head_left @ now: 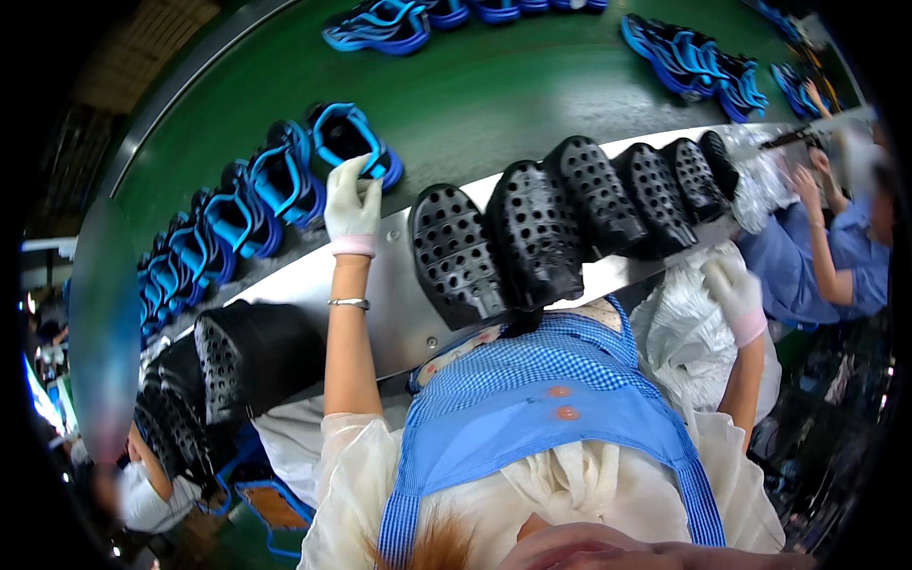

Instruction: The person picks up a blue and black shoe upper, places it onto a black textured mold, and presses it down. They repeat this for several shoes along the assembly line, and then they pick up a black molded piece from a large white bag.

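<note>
A green belt [456,106] carries blue shoes [283,180]; black perforated forms [454,249] line a ledge [399,313]. 1 white bag [679,328] bulges, contents hidden. Grasping the end shoe [378,147] on the belt seems in hand; lifting calls for a firm pinch. The left hand [352,211] curls fingers at its rim, grip unclear; the right hand [734,293] blurs, fingers unreadable.

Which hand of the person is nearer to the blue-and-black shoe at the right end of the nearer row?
Left. The left hand is at the near edge of the shoe; the right hand is far to the right, past most black perforated pieces.
</note>
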Demonstrator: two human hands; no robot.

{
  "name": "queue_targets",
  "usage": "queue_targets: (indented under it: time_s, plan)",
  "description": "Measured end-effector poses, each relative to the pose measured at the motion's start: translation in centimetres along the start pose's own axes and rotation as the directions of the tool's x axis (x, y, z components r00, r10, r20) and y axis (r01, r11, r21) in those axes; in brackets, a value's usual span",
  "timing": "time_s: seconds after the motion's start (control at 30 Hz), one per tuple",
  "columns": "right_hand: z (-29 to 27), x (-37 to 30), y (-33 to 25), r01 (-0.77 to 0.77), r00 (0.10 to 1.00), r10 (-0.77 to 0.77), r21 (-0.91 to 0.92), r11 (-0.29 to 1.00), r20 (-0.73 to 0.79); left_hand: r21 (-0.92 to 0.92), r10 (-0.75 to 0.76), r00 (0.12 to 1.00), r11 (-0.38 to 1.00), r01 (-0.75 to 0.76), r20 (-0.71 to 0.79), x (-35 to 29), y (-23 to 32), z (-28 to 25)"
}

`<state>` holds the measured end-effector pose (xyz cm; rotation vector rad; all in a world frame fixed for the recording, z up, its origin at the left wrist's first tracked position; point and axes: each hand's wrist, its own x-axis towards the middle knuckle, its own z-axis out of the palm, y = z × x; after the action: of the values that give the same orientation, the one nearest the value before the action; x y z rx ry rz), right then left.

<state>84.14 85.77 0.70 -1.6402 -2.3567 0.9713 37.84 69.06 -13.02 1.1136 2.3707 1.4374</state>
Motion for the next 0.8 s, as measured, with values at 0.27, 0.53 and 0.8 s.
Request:
queue_targets:
  time_s: [0.27,0.53,0.8]
  plan:
    - [10.6,2.3,1.7,0.055,0.952,0.025,-0.253,0.966,0.304,0.205,0.38,0.925,0.906,-0.371,-0.005,-3.8,-2.5,-0.7]
    - [13.9,2.8,3.2,0.215,0.977,-0.197,-0.347,0.913,0.086,0.259,0.443,0.896,0.867,-0.426,-0.011,-6.4,-2.7,0.3]
    - [14.9,2.6,5.1,0.238,0.967,-0.256,-0.34,0.91,-0.007,0.234,0.416,0.909,0.883,-0.407,0.01,-6.7,-2.5,0.6]
